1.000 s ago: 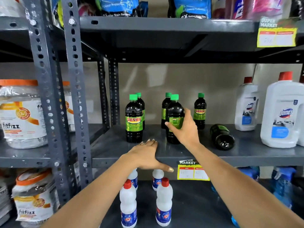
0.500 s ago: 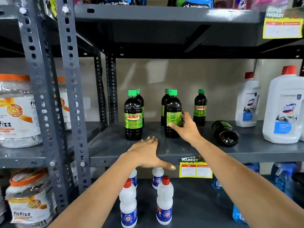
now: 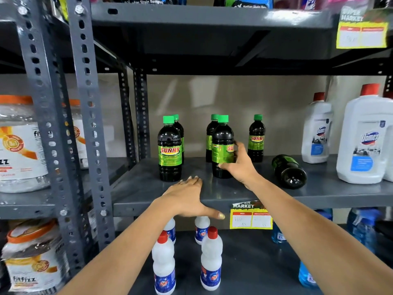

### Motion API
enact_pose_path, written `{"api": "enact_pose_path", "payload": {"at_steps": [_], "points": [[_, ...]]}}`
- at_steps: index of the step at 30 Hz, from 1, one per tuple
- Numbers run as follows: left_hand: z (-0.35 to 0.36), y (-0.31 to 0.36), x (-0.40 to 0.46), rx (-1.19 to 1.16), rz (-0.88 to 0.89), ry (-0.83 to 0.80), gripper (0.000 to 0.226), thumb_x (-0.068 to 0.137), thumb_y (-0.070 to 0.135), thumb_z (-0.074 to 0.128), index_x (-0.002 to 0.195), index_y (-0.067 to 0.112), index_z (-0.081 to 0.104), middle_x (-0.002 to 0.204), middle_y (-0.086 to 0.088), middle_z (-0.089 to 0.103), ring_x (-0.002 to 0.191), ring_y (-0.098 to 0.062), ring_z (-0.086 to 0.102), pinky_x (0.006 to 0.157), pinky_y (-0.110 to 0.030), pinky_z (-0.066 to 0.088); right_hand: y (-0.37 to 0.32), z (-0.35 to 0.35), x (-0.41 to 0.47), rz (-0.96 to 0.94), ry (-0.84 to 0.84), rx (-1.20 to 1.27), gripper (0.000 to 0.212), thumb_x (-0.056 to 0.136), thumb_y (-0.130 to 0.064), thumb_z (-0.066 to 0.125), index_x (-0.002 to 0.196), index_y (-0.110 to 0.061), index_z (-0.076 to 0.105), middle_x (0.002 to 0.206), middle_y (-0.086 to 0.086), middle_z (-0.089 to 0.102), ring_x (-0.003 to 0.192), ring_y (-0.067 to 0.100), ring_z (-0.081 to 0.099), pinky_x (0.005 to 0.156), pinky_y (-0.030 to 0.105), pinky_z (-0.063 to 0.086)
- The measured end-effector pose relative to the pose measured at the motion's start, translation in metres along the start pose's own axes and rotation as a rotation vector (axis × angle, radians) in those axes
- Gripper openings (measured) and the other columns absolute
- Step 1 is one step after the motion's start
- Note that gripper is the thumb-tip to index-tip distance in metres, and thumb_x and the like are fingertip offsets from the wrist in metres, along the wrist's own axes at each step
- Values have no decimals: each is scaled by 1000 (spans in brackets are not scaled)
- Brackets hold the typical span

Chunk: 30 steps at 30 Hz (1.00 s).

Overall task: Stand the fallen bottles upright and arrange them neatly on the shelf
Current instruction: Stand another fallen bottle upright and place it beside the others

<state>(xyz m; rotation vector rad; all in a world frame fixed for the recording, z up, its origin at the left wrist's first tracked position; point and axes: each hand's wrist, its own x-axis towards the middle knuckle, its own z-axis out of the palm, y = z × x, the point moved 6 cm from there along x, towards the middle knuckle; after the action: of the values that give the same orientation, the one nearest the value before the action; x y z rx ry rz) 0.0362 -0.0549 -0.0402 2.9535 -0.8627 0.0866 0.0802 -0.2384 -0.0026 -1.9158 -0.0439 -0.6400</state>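
Several dark Sunny bottles with green caps stand upright on the grey middle shelf [image 3: 148,186]. My right hand [image 3: 239,165] grips the lower part of the front middle bottle [image 3: 222,143], its label turned partly sideways. Another upright bottle [image 3: 169,152] stands front left, with one more behind it. A further one [image 3: 256,139] stands at the back. One fallen bottle [image 3: 288,170] lies on its side to the right of my right hand, base toward me. My left hand [image 3: 189,198] rests flat on the shelf's front edge, holding nothing.
White Domex jugs [image 3: 365,137] and a smaller one [image 3: 316,130] stand at the shelf's right. Small white bottles with red caps [image 3: 210,258] stand on the shelf below. Big jars [image 3: 19,143] fill the left rack past the metal uprights [image 3: 85,124].
My right hand has wrapped around the front middle bottle and turned it, so its label faces more to the right. The left hand has stayed on the shelf edge.
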Motion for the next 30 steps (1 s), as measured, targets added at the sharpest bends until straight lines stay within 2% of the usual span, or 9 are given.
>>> {"api": "enact_pose_path", "payload": {"at_steps": [2, 5, 7, 11, 13, 15, 21, 30], "points": [[0, 0, 0, 3, -1, -2, 134, 57, 93, 50, 156, 15, 7, 165, 0, 5, 150, -18, 5, 119, -41, 15, 1, -1, 0, 11, 13, -39, 106, 66, -15, 87, 149, -18, 21, 132, 4, 56, 121, 22, 56, 104, 38, 44], [0, 1, -1, 6, -3, -3, 132, 58, 93, 51, 156, 15, 7, 165, 0, 5, 150, -18, 5, 119, -41, 15, 2, 7, 0, 58, -85, 52, 107, 74, -6, 80, 154, -19, 10, 141, 5, 51, 128, 21, 50, 111, 39, 37], [0, 2, -1, 7, -3, -2, 132, 60, 92, 52, 156, 14, 6, 165, 0, 4, 150, -18, 4, 119, -40, 14, 5, 8, 3, 59, -91, 68, 103, 75, -1, 77, 153, -19, 13, 143, 5, 52, 128, 21, 51, 110, 37, 37], [-1, 1, -1, 4, -5, 0, 132, 59, 92, 51, 156, 14, 6, 165, 0, 4, 150, -19, 4, 119, -41, 14, 7, 3, 3, 68, -39, 12, 110, 68, -14, 86, 153, -19, 14, 139, 6, 54, 127, 23, 52, 110, 41, 40], [-1, 1, -1, 5, -6, 0, 132, 59, 92, 51, 156, 14, 6, 165, 0, 4, 150, -18, 4, 119, -41, 14, 6, 6, 4, 56, -86, 40, 105, 73, -5, 80, 153, -18, 13, 141, 6, 52, 130, 23, 49, 109, 36, 38], [-1, 2, -2, 2, -7, 0, 132, 59, 92, 52, 156, 14, 6, 165, 0, 4, 150, -19, 4, 118, -41, 14, 5, 8, 3, 40, -105, 26, 102, 74, -1, 77, 153, -20, 15, 140, 5, 52, 131, 23, 49, 108, 35, 38], [-2, 2, -2, 11, -15, -8, 132, 60, 92, 51, 156, 14, 5, 165, -1, 2, 150, -18, 3, 119, -40, 13, 7, 7, 3, 1, -66, -125, 88, 70, -22, 86, 142, -17, 35, 138, 5, 56, 126, 23, 54, 107, 40, 43], [-2, 2, -2, 5, -2, 7, 131, 59, 92, 52, 156, 15, 8, 165, 0, 6, 150, -18, 5, 118, -41, 16, 9, 6, 5, -8, -36, -200, 84, 68, -28, 87, 136, -15, 38, 133, 6, 59, 121, 25, 57, 103, 43, 47]]}}
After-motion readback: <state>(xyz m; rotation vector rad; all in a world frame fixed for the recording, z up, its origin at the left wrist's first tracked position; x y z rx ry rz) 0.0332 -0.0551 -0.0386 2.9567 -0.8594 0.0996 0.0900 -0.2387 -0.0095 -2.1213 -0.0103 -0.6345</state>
